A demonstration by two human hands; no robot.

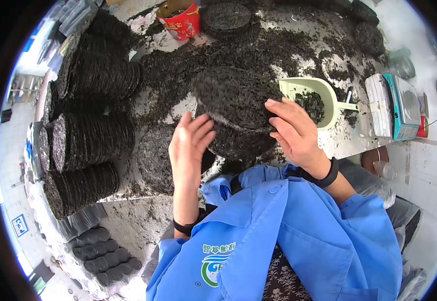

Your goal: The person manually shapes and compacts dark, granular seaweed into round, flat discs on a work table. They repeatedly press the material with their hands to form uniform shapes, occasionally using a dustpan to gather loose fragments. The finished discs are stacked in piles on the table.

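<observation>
A round, dark disc of dried seaweed [236, 95] is tilted up in front of me, its left side smeared by motion. My right hand [296, 133] grips the disc's right edge, fingers on top and thumb below. My left hand [188, 143] is raised at its lower left edge, fingers spread and curved, apparently holding nothing. Below the disc lies another round seaweed cake [241, 145], partly covered by it. More seaweed cakes [153, 158] rest on the table just left of my left hand.
Tall rows of stacked seaweed discs [93, 143] line the left side. A red bucket [186, 24] stands at the back. To the right are a pale green dustpan-shaped scoop [333, 103] with seaweed scraps and a teal weighing scale [403, 108]. Loose flakes cover the table.
</observation>
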